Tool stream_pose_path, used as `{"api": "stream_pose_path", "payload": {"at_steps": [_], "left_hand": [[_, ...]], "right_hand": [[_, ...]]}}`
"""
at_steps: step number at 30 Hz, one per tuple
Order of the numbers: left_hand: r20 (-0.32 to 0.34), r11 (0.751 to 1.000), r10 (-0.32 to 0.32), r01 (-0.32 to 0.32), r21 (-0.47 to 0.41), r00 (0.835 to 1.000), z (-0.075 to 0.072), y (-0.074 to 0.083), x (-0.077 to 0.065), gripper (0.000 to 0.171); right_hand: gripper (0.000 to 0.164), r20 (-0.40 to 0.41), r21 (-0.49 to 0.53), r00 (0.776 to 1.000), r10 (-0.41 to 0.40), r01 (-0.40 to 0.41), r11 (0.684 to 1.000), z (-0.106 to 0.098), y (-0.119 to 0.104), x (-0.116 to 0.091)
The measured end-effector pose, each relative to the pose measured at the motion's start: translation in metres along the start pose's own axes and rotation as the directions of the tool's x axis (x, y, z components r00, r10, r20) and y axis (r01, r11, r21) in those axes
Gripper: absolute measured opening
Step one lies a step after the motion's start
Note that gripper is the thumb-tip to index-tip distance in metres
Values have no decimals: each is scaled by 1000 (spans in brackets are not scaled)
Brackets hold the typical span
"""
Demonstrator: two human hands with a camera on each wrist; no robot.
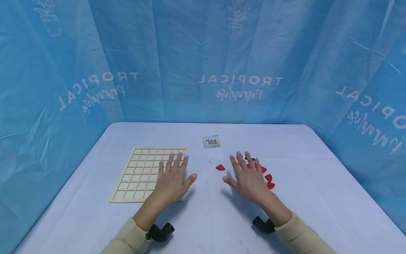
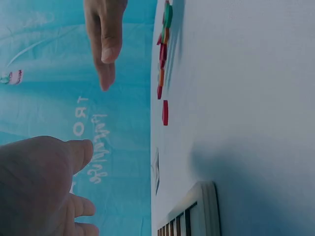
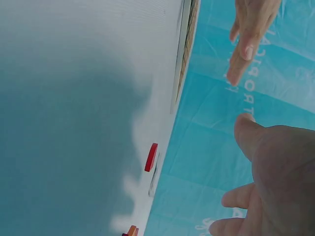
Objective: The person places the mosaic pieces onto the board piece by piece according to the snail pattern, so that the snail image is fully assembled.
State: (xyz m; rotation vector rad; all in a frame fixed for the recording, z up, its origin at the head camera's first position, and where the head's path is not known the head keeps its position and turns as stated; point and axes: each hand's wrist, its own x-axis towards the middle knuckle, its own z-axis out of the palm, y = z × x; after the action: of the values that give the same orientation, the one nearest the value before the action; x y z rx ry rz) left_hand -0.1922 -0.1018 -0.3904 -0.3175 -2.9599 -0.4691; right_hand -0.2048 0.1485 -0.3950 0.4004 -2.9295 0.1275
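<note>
My left hand hovers over the right edge of a pale wooden grid board, palm down with the fingers spread. Opposite it, my right hand is held palm down above a group of small coloured pieces, fingers spread and nothing held. Red quarter-round pieces show beside that hand, and others are partly hidden under its fingers. A single red piece lies between the two hands. In the left wrist view the pieces sit in a row, with green and orange among the red.
A small picture card with a printed grid lies toward the back of the white table. Blue printed curtains surround the table at the back and sides. Dark wrist mounts sit at both cuffs.
</note>
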Motion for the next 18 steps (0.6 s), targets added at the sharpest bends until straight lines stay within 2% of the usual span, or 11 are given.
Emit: {"api": "stream_pose_path", "payload": {"at_steps": [8, 18], "left_hand": [[-40, 999, 3, -4, -44, 999, -7, -15, -4, 72], [-80, 998, -3, -2, -67, 997, -19, -41, -9, 70]], "right_hand": [[82, 12, 35, 1000, 21, -22, 999, 0, 8, -3], [75, -28, 160, 999, 30, -25, 987, -2, 30, -11]]}}
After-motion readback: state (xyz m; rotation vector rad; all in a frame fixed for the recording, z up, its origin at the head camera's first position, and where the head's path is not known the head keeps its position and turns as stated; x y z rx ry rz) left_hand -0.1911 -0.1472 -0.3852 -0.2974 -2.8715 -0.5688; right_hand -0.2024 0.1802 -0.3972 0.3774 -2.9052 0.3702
